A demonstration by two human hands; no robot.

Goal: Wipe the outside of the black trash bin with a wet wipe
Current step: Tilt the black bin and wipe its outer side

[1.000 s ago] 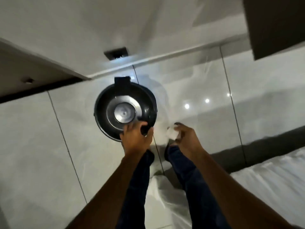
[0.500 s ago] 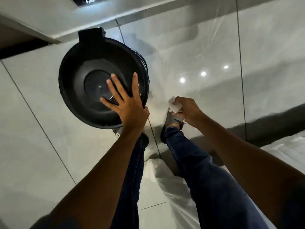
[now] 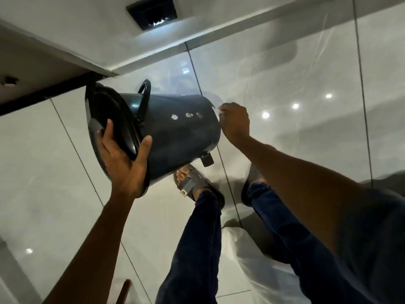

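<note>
The black trash bin is lifted off the floor and tipped on its side, lid end to the left, base to the right. My left hand grips the lid rim from below, fingers over the lid and thumb on the bin wall. My right hand is at the bin's base edge, pinching a small white wet wipe that is mostly hidden behind the fingers. A black carry handle and a foot pedal stick out of the bin.
Glossy white floor tiles lie all around, with a skirting and wall at the top. My sandalled feet and blue jeans stand right under the bin. A dark wall vent is at the top; white bedding lies at the lower right.
The bin stood upright on the floor with my left hand on its lid; now it is lifted and tipped sideways. My right hand with the wipe has moved up to the bin's base.
</note>
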